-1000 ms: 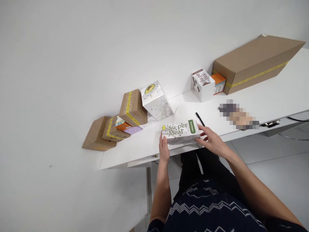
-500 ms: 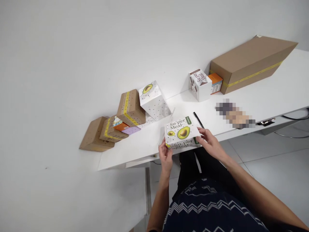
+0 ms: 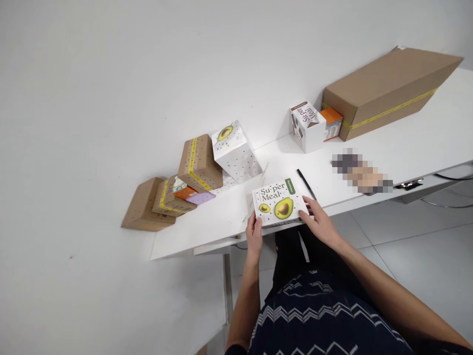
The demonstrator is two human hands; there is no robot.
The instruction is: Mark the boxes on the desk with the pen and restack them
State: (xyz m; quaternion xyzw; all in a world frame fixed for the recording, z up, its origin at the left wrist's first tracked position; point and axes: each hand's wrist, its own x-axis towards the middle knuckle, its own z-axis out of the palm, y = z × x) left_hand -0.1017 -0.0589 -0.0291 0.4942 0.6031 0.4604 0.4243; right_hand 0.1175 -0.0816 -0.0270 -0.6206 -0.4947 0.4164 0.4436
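A white box [image 3: 271,207] printed "Su-per Meal" with two avocado halves is between my hands near the table's front edge, its broad printed face turned up. My left hand [image 3: 254,230] grips its lower left corner, the thumb on the near side. My right hand [image 3: 318,221] grips the right end with thumb and fingers. Whether the box rests on the table or is held just above it, I cannot tell. A black pen [image 3: 306,183] lies just behind my right hand.
On the white table [image 3: 207,227], cardboard boxes [image 3: 201,162] with yellow tape and a larger avocado box [image 3: 238,150] stand at left. Along the wall at right are a white chocolate-printed box [image 3: 308,128], an orange box [image 3: 331,123] and a long carton [image 3: 391,93]. A pixelated object [image 3: 362,172] lies in front.
The box has been turned in my hands: its narrow lettered side faced up before, and now the broad avocado face does. My left hand has shifted to the near left corner.
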